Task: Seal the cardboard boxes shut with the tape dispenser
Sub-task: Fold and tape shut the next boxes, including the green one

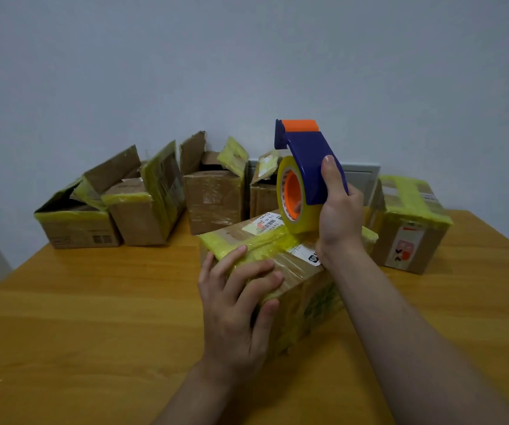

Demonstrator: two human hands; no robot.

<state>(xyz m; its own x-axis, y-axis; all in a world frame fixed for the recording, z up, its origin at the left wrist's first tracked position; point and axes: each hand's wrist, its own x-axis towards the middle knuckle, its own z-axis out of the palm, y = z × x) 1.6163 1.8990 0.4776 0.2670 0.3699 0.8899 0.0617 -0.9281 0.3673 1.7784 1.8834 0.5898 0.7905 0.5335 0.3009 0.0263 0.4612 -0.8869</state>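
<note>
— Cardboard box (305,305) is logged at mid-table (93,302), directly under both hands, with yellow tape (265,243) laid along its top. Hands?
— Left hand (238,299) is spread over the near corner, fingers nearly straight, pressing down. Tape dispenser (308,167) is gripped by the right hand (339,216), roll set on the far-right end.
— Axis for the coming pull?
— Strip runs from the left hand away to the roll; the right hand is nearer the far edge. Tape is probably uncut; the join is hidden.
</note>
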